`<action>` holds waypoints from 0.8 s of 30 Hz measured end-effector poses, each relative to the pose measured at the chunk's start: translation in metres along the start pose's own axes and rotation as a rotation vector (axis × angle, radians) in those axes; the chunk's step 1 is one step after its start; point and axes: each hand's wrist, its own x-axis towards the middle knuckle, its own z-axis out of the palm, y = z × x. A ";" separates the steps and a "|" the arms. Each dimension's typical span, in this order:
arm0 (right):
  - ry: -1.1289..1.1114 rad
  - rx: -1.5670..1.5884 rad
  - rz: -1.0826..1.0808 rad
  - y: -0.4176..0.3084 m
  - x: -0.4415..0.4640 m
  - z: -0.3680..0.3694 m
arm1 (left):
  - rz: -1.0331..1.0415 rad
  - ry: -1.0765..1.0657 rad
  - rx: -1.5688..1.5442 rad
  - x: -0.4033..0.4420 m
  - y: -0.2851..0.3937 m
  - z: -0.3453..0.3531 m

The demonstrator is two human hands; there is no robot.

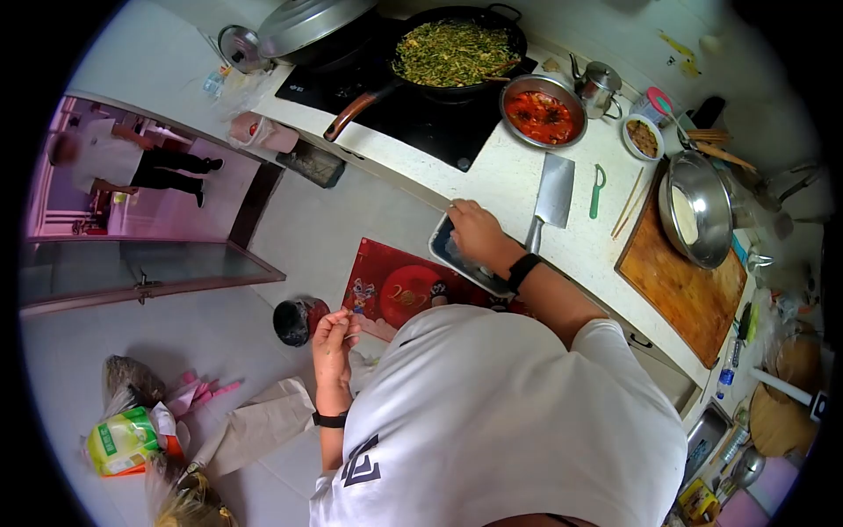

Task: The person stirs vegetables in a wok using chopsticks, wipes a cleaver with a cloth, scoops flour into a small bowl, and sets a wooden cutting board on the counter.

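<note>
Dark tray [447, 251], round-cornered, under right hand [480, 235]

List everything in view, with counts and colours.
Stove: 1, black, counter
Wok: 1, black, stove
Lids: 2, silver, beside wok
Kettle: 1, silver, counter
Metal bowl: 1, silver, counter
Small bowl: 1, white, counter
Basin: 1, silver, board
Board: 1, brown, counter
Cleaver: 1, silver, counter
Peeler: 1, green, counter
Chopsticks: 2, tan, counter
Tray: 1, dark, counter edge
Mat: 1, red, floor
Bucket: 1, dark, floor
Bags: several, mixed, floor
Person: 1, white top, beyond door
Clutter: uncounted, mixed, right
Left hand: 1, over floor
Right hand: 1, at tray
</note>
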 end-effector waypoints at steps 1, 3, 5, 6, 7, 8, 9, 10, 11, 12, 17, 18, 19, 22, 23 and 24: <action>-0.019 -0.012 0.006 0.001 0.013 0.001 | 0.004 0.013 0.016 0.002 -0.001 -0.006; -0.030 -0.057 0.002 0.007 0.037 0.017 | 0.010 0.026 0.031 0.003 0.000 -0.013; -0.018 -0.081 -0.024 0.013 0.059 0.034 | -0.009 0.083 0.045 0.001 0.005 -0.017; -0.016 -0.082 -0.028 0.016 0.070 0.040 | -0.004 0.084 0.043 0.003 0.006 -0.019; 0.010 -0.131 -0.047 0.017 0.079 0.048 | -0.014 0.092 0.039 0.003 0.007 -0.022; 0.035 -0.181 -0.066 0.019 0.088 0.054 | -0.025 0.099 0.034 0.004 0.008 -0.025; 0.035 -0.179 -0.070 0.024 0.095 0.062 | -0.023 0.103 0.033 0.005 0.009 -0.026; 0.090 -0.220 -0.105 0.028 0.101 0.068 | -0.027 0.110 0.035 0.006 0.010 -0.028; 0.143 -0.259 -0.137 0.032 0.104 0.075 | -0.033 0.117 0.041 0.005 0.012 -0.029; 0.143 -0.260 -0.136 0.042 0.106 0.085 | -0.033 0.116 0.040 0.006 0.012 -0.030; 0.017 -0.309 -0.132 0.064 0.096 0.089 | -0.042 0.112 0.069 0.012 0.014 -0.033; 0.013 -0.313 -0.132 0.063 0.091 0.081 | -0.046 0.109 0.065 0.015 0.014 -0.030; -0.050 -0.285 -0.116 0.059 0.083 0.072 | -0.048 0.094 0.062 0.018 0.014 -0.028; -0.099 -0.247 -0.080 0.046 0.052 0.045 | -0.040 0.052 0.050 0.027 0.011 -0.024; -0.084 -0.236 -0.063 0.043 0.038 0.039 | -0.029 0.027 0.041 0.029 0.009 -0.023; -0.049 -0.242 -0.098 0.045 0.025 0.038 | -0.032 0.025 0.037 0.029 0.010 -0.020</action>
